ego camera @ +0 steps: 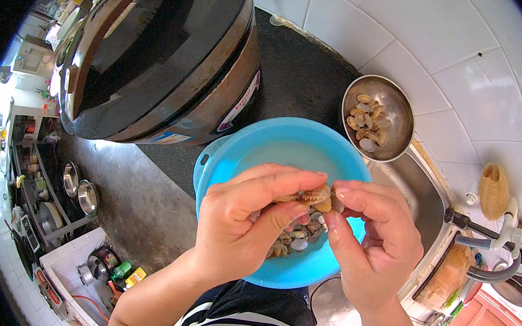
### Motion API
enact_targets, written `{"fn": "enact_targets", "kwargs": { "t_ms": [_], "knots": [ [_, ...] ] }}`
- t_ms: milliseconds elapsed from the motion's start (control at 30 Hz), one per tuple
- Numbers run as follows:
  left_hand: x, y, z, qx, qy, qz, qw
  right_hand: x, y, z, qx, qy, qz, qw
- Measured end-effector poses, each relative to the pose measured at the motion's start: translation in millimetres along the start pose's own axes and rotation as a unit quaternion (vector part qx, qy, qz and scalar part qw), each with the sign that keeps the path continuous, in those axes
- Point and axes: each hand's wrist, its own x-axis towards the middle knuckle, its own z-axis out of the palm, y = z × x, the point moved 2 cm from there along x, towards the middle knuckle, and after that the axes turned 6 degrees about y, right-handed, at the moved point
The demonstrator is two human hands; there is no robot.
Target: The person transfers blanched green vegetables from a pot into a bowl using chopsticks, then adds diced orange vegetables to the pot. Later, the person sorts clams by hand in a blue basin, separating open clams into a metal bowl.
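My left hand point(248, 219) and my right hand point(370, 236) meet above a blue plastic basin point(288, 135). Between their fingertips is a brown ridged clam point(315, 196) with pale yellowish flesh showing beside it. Thumb and fingers of the left hand close on the clam from one side; the right fingertips pinch it from the other. Cloudy water and a heap of clams point(298, 236) lie in the basin below, partly hidden by my hands. At the upper right, a round metal bowl point(402, 116) holds several open clam shells point(368, 119).
A large lidded cooker point(192, 93) stands on the black countertop point(294, 71) at the left. To the right are a metal sink point(423, 185), a faucet point(492, 273), a loofah point(494, 190) and a wooden board point(450, 273). White wall tiles point(428, 28) border the counter.
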Motion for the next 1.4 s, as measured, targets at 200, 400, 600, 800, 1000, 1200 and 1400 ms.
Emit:
{"fn": "enact_targets", "kwargs": {
  "t_ms": [200, 400, 600, 800, 1000, 1200, 1400],
  "knots": [
    [2, 2, 3, -0.01, -0.002, -0.008, 1.0, 1, -2, -3, -0.008, 0.003, -0.01, 1.0],
    [2, 2, 5, -0.011, -0.034, -0.152, 0.988, -1, 11, -5, 0.09, -0.028, 0.133, 0.987],
    [26, -24, 38, 0.088, -0.097, -0.113, 0.985, 7, 47, -17, 0.118, -0.016, 0.35, 0.929],
    [67, -37, 55, -0.159, -0.243, -0.279, 0.915, 31, 92, -59, 0.092, 0.082, 0.382, 0.916],
    [88, -33, 63, -0.241, -0.288, -0.294, 0.879, 68, 147, -79, -0.068, 0.088, 0.287, 0.951],
    [127, -73, 95, 0.152, -0.252, -0.123, 0.948, 88, 174, -62, -0.233, -0.032, 0.214, 0.948],
    [143, -103, 134, 0.372, -0.256, 0.07, 0.889, 91, 172, -62, -0.314, -0.054, 0.117, 0.941]
  ]
}}
